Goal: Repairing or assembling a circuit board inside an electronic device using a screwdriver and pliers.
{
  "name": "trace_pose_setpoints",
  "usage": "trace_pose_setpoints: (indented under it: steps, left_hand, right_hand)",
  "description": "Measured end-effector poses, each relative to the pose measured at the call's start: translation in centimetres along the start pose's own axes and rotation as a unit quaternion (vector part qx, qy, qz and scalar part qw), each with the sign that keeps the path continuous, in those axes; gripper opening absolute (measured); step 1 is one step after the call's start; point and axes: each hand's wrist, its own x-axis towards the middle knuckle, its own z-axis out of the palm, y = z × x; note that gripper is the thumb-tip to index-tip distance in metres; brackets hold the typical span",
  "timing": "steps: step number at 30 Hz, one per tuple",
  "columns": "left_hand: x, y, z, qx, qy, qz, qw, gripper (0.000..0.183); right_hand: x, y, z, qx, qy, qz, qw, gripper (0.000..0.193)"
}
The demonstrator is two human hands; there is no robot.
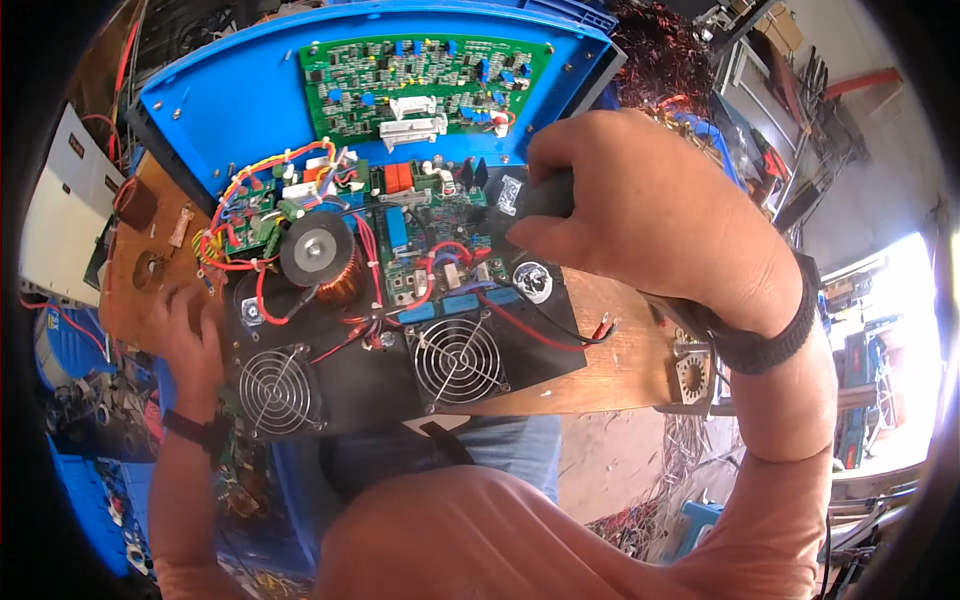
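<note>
On a wooden table stands an opened electronic unit with a black base plate (pixel 535 365) and a blue housing panel (pixel 230 110). A green circuit board (pixel 430 85) is fixed to the panel. My right hand (pixel 640 200) is closed around a dark rounded part (pixel 551 200) at the plate's right rear; its kind is mostly hidden by my fingers. Beside the plate's left edge, my left hand (pixel 187 335) has its fingers apart and holds nothing visible. Between the hands sit a copper-wound coil (pixel 340 280) with a black disc on top and a lower circuit board (pixel 440 225).
Two round metal fan guards, one on the left (pixel 275 390) and one in the middle (pixel 458 360), lie along the plate's near edge. Red and black leads (pixel 585 340) reach past its right side. A white box (pixel 70 190) stands far left. Tangled copper wire (pixel 660 60) lies at the back right.
</note>
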Motion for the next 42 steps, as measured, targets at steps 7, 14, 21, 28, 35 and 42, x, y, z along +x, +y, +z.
trace_pose_setpoints:
  steps: [7,14,21,28,35,42]
  left_hand:
    - [-0.3,-1.0,0.1,0.022,-0.014,0.008,1.0,0.033]
    - [-0.4,-0.8,-0.1,0.017,-0.009,0.004,1.0,0.034]
    - [0.0,0.5,-0.8,0.005,-0.002,0.002,1.0,0.03]
    - [0.0,0.7,-0.6,-0.003,0.027,0.005,1.0,0.029]
    - [-0.2,0.1,-0.1,-0.021,0.029,0.002,0.999,0.029]
    - [-0.3,0.5,-0.8,-0.006,0.025,-0.002,1.0,0.029]
  right_hand:
    - [1.2,0.4,-0.2,-0.037,-0.016,-0.104,0.994,0.021]
    - [0.9,0.3,-0.3,-0.03,-0.031,-0.159,0.986,0.021]
    - [1.5,0.8,-1.2,-0.005,-0.058,-0.199,0.978,0.027]
    - [1.2,-0.8,-0.7,-0.08,0.038,-0.048,0.995,0.041]
    - [0.6,-0.7,0.0,-0.071,0.029,-0.057,0.995,0.027]
    - [1.7,0.4,0.1,0.001,0.027,-0.203,0.979,0.025]
